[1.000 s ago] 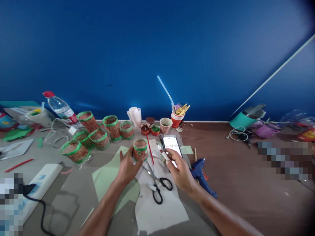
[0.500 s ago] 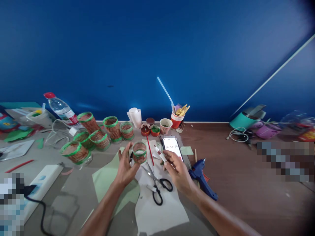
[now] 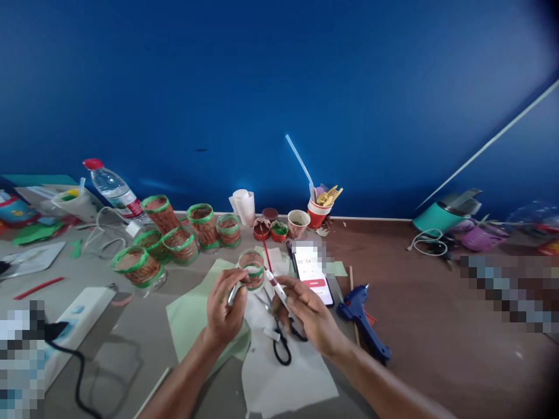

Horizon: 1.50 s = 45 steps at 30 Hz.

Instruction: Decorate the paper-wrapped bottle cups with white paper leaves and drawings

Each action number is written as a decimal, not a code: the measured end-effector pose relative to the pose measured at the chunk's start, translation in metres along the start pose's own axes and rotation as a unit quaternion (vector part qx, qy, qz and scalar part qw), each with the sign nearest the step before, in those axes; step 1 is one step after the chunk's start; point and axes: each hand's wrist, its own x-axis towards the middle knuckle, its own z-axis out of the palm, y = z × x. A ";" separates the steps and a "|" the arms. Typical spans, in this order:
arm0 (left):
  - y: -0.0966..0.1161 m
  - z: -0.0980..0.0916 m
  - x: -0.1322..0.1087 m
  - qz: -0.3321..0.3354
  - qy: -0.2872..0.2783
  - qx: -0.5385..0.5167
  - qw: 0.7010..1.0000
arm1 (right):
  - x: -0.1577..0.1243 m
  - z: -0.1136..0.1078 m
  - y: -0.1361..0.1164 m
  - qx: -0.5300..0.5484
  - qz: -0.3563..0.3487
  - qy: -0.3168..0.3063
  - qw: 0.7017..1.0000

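My left hand (image 3: 226,305) is closed on the side of a small clear cup (image 3: 252,278) with brown paint and a green rim. A slim whitish stick-like piece (image 3: 234,294) also shows between those fingers; its kind is unclear. My right hand (image 3: 308,308) grips a white paint marker (image 3: 279,291) with a brown band, its tip close to the cup's right side; whether they touch I cannot tell. Black-handled scissors (image 3: 282,351) lie below on white paper (image 3: 288,387), partly hidden by the right hand, with a small white cap (image 3: 271,334) beside them.
Several brown-and-green painted cups (image 3: 201,227) stand at the left near a water bottle (image 3: 114,189). Small paint pots (image 3: 279,231) sit at the back, one with a red brush (image 3: 267,253). A phone (image 3: 314,276) and a blue glue gun (image 3: 364,317) lie at the right.
My left hand has turned, its fingers curling more around the cup's near side. The marker has moved left and slightly down, closer to the cup. The whole view has shifted slightly.
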 end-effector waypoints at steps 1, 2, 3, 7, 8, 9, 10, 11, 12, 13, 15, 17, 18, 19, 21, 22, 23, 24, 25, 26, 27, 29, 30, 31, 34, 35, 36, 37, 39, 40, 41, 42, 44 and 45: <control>0.003 -0.001 0.000 -0.004 -0.007 -0.007 1.000 | 0.000 0.002 0.000 0.011 0.006 -0.007 1.000; 0.006 -0.001 0.001 -0.012 -0.015 -0.012 1.000 | 0.000 0.004 0.000 0.022 0.011 -0.016 1.000; 0.008 -0.002 0.002 -0.018 -0.025 -0.018 0.999 | 0.001 0.007 0.000 0.031 0.013 -0.026 0.999; 0.016 -0.003 0.003 -0.062 -0.103 -0.075 0.990 | 0.002 0.016 0.004 0.038 -0.003 -0.061 0.997; 0.017 -0.003 0.003 -0.081 -0.128 -0.098 0.984 | 0.002 0.018 0.006 0.030 -0.005 -0.063 0.998; 0.018 -0.002 0.003 -0.103 -0.149 -0.122 0.976 | 0.003 0.020 0.008 0.021 -0.007 -0.063 0.998; 0.018 -0.002 0.002 -0.127 -0.162 -0.147 0.967 | 0.004 0.021 0.009 0.008 -0.010 -0.064 0.998; 0.018 -0.002 0.002 -0.150 -0.165 -0.173 0.959 | 0.005 0.022 0.010 -0.012 -0.014 -0.062 0.998; 0.018 -0.001 0.002 -0.175 -0.158 -0.200 0.951 | 0.006 0.021 0.009 -0.043 -0.024 -0.054 0.997; 0.018 -0.001 0.001 -0.196 -0.143 -0.225 0.944 | 0.006 0.020 0.006 -0.088 -0.041 -0.041 0.994; 0.017 -0.001 0.000 -0.229 -0.109 -0.269 0.929 | 0.007 0.015 -0.003 -0.208 -0.079 0.002 0.975; 0.016 -0.002 0.000 -0.246 -0.103 -0.300 0.916 | 0.004 0.010 -0.015 -0.324 -0.092 0.016 0.941; 0.015 -0.002 0.000 -0.249 -0.109 -0.311 0.911 | 0.001 0.008 -0.020 -0.367 -0.080 -0.003 0.927; 0.015 -0.002 0.000 -0.249 -0.118 -0.318 0.907 | -0.003 0.006 -0.023 -0.405 -0.059 -0.032 0.912; 0.016 -0.003 0.000 -0.247 -0.134 -0.326 0.903 | -0.011 0.005 -0.024 -0.493 -0.019 -0.099 0.864; 0.016 -0.003 0.000 -0.249 -0.137 -0.328 0.901 | -0.015 0.006 -0.021 -0.543 -0.005 -0.130 0.829; 0.016 -0.002 0.001 -0.252 -0.138 -0.329 0.900 | -0.019 0.008 -0.016 -0.594 0.002 -0.156 0.789; 0.016 -0.002 0.000 -0.255 -0.138 -0.331 0.898 | -0.022 0.010 -0.010 -0.639 0.005 -0.176 0.749; 0.016 -0.002 0.000 -0.259 -0.140 -0.331 0.897 | -0.024 0.012 -0.003 -0.675 0.002 -0.188 0.714; 0.015 -0.001 0.000 -0.262 -0.142 -0.330 0.896 | -0.025 0.014 0.003 -0.701 -0.004 -0.194 0.686; 0.015 0.000 -0.001 -0.265 -0.146 -0.328 0.895 | -0.025 0.016 0.009 -0.720 -0.014 -0.196 0.666; 0.013 0.001 -0.002 -0.267 -0.154 -0.324 0.894 | -0.024 0.019 0.018 -0.739 -0.035 -0.198 0.642; 0.013 0.001 -0.003 -0.267 -0.159 -0.322 0.895 | -0.023 0.020 0.020 -0.740 -0.042 -0.199 0.641; 0.013 0.001 -0.003 -0.266 -0.161 -0.319 0.895 | -0.022 0.019 0.021 -0.735 -0.046 -0.199 0.646; 0.012 0.001 -0.003 -0.267 -0.169 -0.309 0.897 | -0.018 0.012 0.011 -0.684 -0.052 -0.154 0.711; 0.013 0.001 -0.002 -0.266 -0.173 -0.305 0.898 | -0.017 0.008 0.004 -0.655 -0.056 -0.119 0.744; 0.013 0.000 -0.001 -0.264 -0.178 -0.300 0.899 | -0.015 0.004 -0.003 -0.620 -0.061 -0.077 0.778; 0.014 0.000 -0.001 -0.262 -0.186 -0.294 0.900 | -0.013 -0.001 -0.012 -0.578 -0.069 -0.032 0.812; 0.016 0.001 0.001 -0.262 -0.210 -0.282 0.899 | -0.007 -0.011 -0.030 -0.490 -0.075 0.034 0.868; 0.017 0.001 0.002 -0.266 -0.224 -0.275 0.896 | -0.004 -0.015 -0.038 -0.448 -0.072 0.053 0.890; 0.018 0.001 0.002 -0.271 -0.239 -0.269 0.893 | -0.001 -0.018 -0.044 -0.409 -0.064 0.067 0.908; 0.018 0.002 0.002 -0.276 -0.253 -0.262 0.889 | 0.002 -0.020 -0.049 -0.375 -0.062 0.075 0.922; 0.019 0.003 0.003 -0.283 -0.275 -0.247 0.885 | 0.007 -0.021 -0.054 -0.320 -0.065 0.078 0.942; 0.019 0.003 0.003 -0.285 -0.283 -0.240 0.884 | 0.008 -0.020 -0.054 -0.301 -0.071 0.072 0.948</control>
